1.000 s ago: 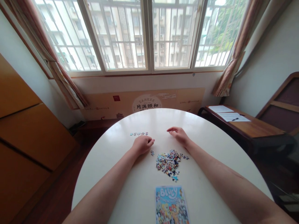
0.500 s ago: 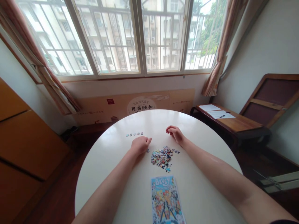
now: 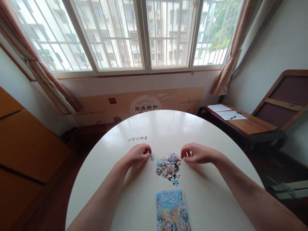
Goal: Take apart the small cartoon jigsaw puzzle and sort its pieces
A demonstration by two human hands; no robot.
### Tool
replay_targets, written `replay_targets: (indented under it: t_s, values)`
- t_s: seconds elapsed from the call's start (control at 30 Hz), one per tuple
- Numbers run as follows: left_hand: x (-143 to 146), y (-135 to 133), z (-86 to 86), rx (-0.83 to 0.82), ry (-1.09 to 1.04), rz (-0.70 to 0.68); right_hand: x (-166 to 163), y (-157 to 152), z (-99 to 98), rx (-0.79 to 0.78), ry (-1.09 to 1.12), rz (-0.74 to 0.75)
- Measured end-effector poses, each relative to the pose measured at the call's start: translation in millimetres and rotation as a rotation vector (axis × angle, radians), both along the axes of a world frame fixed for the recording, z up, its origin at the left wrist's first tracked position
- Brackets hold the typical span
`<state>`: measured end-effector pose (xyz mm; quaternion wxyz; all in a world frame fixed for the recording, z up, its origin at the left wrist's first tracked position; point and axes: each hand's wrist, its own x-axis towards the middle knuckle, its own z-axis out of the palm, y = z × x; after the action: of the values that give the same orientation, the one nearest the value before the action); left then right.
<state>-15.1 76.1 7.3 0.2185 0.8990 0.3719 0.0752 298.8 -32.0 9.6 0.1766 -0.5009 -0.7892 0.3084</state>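
Note:
A pile of small colourful puzzle pieces (image 3: 168, 166) lies in the middle of the round white table (image 3: 168, 128). My left hand (image 3: 137, 154) rests just left of the pile with its fingers curled in; a single loose piece (image 3: 152, 157) lies at its fingertips. My right hand (image 3: 196, 153) lies at the pile's right edge, fingers curled and pinched at the outermost pieces. What the fingers hold, if anything, is hidden. A short row of joined pieces (image 3: 137, 138) lies farther back on the left. A Bluey picture card (image 3: 172, 210) lies at the near edge.
A low wooden side table (image 3: 250, 126) with papers (image 3: 227, 112) and a pen stands at the right, a wooden frame behind it. A printed cardboard panel (image 3: 144, 104) leans under the window. A wooden cabinet (image 3: 26, 150) stands at the left.
My right hand came back from the far side of the table to the pile's right edge and its fingers closed. My left hand curled tighter beside the loose piece. The view tilted slightly.

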Motion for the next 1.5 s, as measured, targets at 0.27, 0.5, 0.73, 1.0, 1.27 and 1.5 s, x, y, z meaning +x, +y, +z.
replay_targets:
  t_s: [0.27,0.5,0.73,1.0,1.27,1.5]
  values:
    - [-2.8,-4.9,0.4,-0.02,-0.014,-0.045,3.9,-3.9,3.0,-0.015,-0.106,-0.009]
    - [4.0,-8.2,-2.6,0.01,-0.029,-0.064,30.3,1.2,-3.5,-0.082,-0.063,-0.1]
    - [18.4,-24.6,-5.1,0.083,-0.048,-0.073,34.0,17.5,-23.5,0.147,-0.129,-0.334]
    - [25.4,-25.6,-14.5,0.165,-0.105,-0.031,-31.2,23.7,-34.9,0.379,0.051,-0.162]
    - [39.8,-30.2,-22.5,0.335,-0.069,-0.045,-13.6,24.6,-30.3,0.423,0.091,-0.264]
    - [43.4,-33.0,-25.7,0.305,0.064,-0.082,1.6,11.9,-15.7,0.23,0.011,-0.116]
